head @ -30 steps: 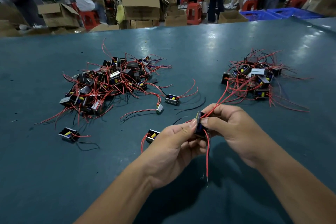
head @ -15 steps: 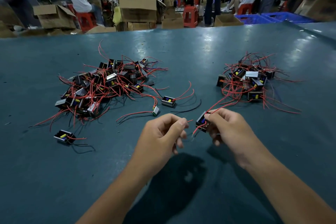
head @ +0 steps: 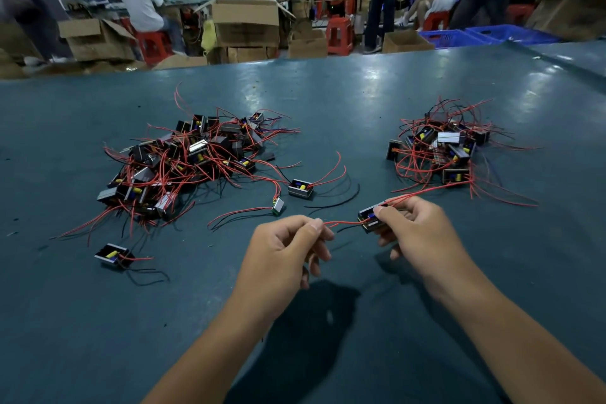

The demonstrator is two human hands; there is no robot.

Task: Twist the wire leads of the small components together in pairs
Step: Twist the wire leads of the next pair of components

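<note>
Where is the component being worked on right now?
In the head view, right of centre: the right hand grips the component, and the left hand pinches its red lead.

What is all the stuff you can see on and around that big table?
big pile of components: one, black with red wires, table's left
small pile of components: one, black and red, table's right
loose components: three, between the big pile and the hands
held component: one, black, red leads
table: one, dark teal
cardboard boxes: several, brown, floor behind
stools: several, red, behind
crates: blue, back right
left hand: pinches a red lead
right hand: grips the held component
</note>
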